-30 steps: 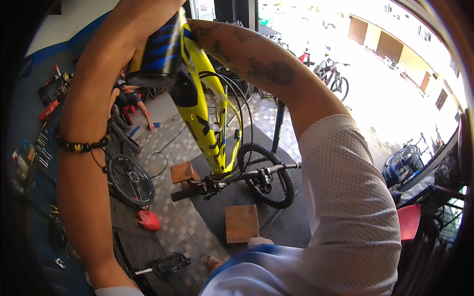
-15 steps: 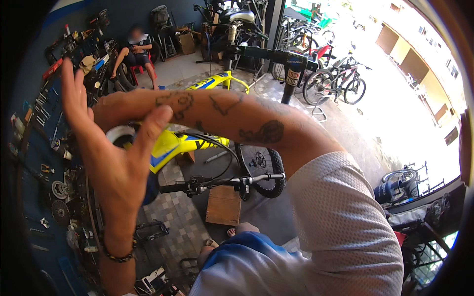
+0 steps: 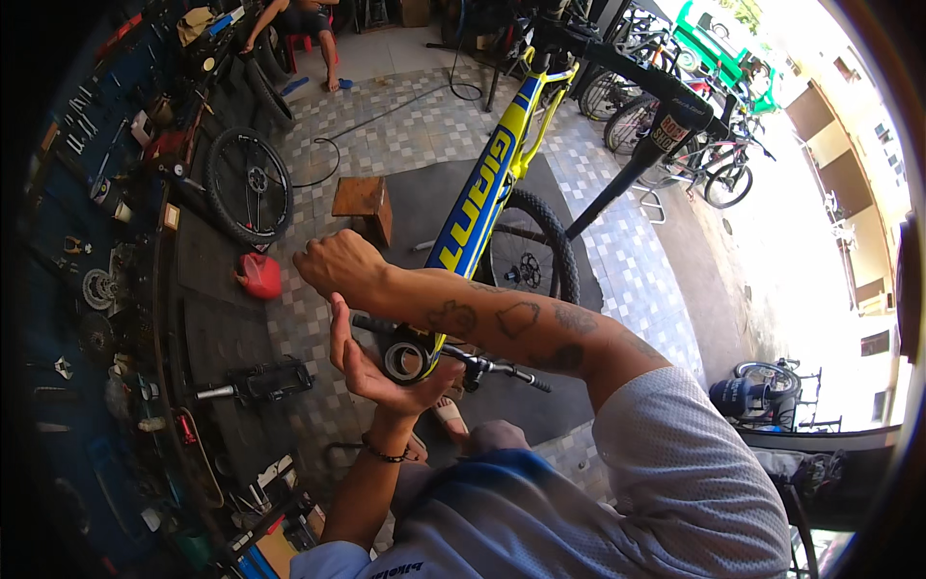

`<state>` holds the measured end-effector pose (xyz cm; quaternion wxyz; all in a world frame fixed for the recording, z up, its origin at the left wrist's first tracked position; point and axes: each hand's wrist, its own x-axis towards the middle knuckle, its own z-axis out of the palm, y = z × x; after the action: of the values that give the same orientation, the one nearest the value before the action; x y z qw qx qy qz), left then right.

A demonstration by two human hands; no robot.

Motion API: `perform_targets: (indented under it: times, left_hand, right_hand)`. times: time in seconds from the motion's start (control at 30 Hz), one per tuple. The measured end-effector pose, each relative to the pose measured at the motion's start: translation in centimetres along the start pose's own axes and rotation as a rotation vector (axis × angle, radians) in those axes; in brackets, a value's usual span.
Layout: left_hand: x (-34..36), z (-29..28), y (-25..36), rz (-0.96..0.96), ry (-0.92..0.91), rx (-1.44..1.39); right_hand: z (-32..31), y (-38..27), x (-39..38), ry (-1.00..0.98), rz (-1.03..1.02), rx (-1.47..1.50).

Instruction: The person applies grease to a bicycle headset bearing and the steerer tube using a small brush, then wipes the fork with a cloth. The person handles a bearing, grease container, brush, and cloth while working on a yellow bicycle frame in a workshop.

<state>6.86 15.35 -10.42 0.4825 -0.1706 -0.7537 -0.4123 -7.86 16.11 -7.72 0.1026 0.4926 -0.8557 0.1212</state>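
A yellow and blue bicycle frame slopes down toward me, ending in a round, dark-rimmed tube opening. My left hand is at that opening, palm behind and below it, its visible fingers stretched and apart. My right arm reaches across from the right, over the lower frame. Beyond the left hand, my right hand is closed with bent fingers; whether anything is in it is hidden. A handlebar shows below the forearm, close to the tube opening.
A dark stand arm runs beside the frame. A wheel, a wooden stool and a red object lie to the left. Tools line the left side. A seated person is at the back; parked bicycles stand at right.
The view has tilted downward. My left hand has dropped from in front of the right forearm to the tube opening. The right hand, earlier behind the left, now shows beyond it.
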Motion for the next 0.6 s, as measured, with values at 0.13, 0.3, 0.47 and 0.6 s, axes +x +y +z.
perform_targets:
  times: [0.13,0.3,0.47,0.6]
  left_hand:
    - [-2.4,1.6,-1.1,-0.036,0.019,-0.003]
    - [-2.9,1.1,-0.8,-0.092,0.096,-0.057]
    - [-6.6,-6.1,-1.1,-0.47,0.104,-0.133]
    - [-12.8,-15.9,-1.3,-0.752,0.113,0.071]
  right_hand:
    - [2.3,1.4,-1.0,-0.064,0.051,-0.019]
    - [1.4,2.3,-0.8,-0.057,0.089,-0.069]
    - [-0.7,2.6,-0.6,0.014,0.127,-0.01]
    - [-2.7,2.6,-1.0,0.042,0.286,0.192]
